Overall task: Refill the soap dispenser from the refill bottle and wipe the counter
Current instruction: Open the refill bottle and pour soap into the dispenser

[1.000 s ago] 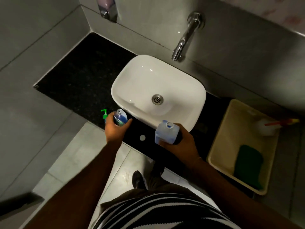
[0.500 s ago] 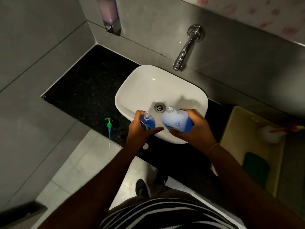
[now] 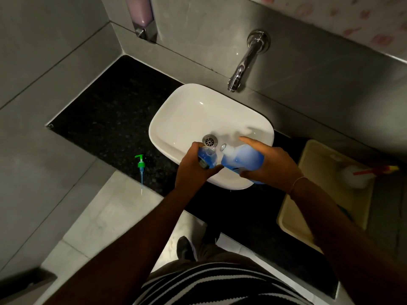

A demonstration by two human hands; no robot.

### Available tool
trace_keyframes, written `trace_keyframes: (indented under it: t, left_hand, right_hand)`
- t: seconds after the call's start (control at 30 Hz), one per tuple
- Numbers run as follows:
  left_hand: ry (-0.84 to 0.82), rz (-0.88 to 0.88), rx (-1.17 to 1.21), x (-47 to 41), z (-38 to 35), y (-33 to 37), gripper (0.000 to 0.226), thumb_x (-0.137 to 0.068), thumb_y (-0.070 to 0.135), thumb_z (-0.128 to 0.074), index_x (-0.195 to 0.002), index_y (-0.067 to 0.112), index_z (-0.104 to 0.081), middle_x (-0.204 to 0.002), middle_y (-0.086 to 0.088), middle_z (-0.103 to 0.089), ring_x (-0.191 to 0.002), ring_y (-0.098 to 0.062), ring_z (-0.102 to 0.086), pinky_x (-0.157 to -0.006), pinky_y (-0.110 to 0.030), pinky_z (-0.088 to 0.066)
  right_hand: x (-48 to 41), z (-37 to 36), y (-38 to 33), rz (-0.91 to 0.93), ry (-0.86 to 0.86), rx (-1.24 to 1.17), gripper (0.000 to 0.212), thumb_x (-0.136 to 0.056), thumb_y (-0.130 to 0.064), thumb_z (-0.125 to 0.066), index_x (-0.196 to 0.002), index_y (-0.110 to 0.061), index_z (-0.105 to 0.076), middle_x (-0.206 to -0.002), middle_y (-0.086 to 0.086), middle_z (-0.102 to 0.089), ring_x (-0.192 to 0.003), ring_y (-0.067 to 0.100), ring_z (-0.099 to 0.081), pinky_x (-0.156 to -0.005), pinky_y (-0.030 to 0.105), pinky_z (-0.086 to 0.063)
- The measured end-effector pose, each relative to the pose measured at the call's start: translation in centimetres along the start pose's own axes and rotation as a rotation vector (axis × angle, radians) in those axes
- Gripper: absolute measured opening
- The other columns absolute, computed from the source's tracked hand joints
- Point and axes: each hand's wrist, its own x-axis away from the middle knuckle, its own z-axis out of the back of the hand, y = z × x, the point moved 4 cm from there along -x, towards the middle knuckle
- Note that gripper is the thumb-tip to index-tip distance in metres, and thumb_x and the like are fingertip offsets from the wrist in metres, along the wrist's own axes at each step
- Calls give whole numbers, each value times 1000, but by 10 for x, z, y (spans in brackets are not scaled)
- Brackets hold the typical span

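Over the white basin, my left hand grips the small soap dispenser bottle, which holds blue liquid and has its neck uncapped. My right hand holds the larger refill bottle tilted on its side, its open mouth pointing left and almost touching the dispenser's neck. The dispenser's green pump lies on the black counter left of the basin, its tube reaching the front edge.
A chrome tap juts from the wall above the basin. A wall soap dispenser hangs at the top left. A cream tub at the right holds a white spray bottle.
Both hands lifted the two bottles from the counter's front edge up over the basin. The refill bottle has tipped over toward the dispenser's neck. The pump stays on the counter.
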Motion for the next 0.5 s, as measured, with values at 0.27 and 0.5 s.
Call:
trace_keyframes:
  t: [0.27,0.5]
  left_hand:
    - [-16,-3,-7,-4,-11,6,60,-75,31,-95,-119,15,-58,-112,-3,-71,-104,-25,-70,-89,-38,-58]
    - [8,3,35,-4,-15,11,57,-77,20,-93,-121,12,-58,-112,-5,-70,-106,-26,-70,-91,-40,-58]
  right_hand:
    - [-12,10,1,-20,-146,54,90,-72,-63,-83,-150,-38,-45,-138,-7,-64,-122,26,-63,-106,36,-49]
    - [-14,19,-5,36,-75,165,78,-60,-76,-66,-128,-44,-46,-103,-20,-63,-95,25,-70,-82,26,-46]
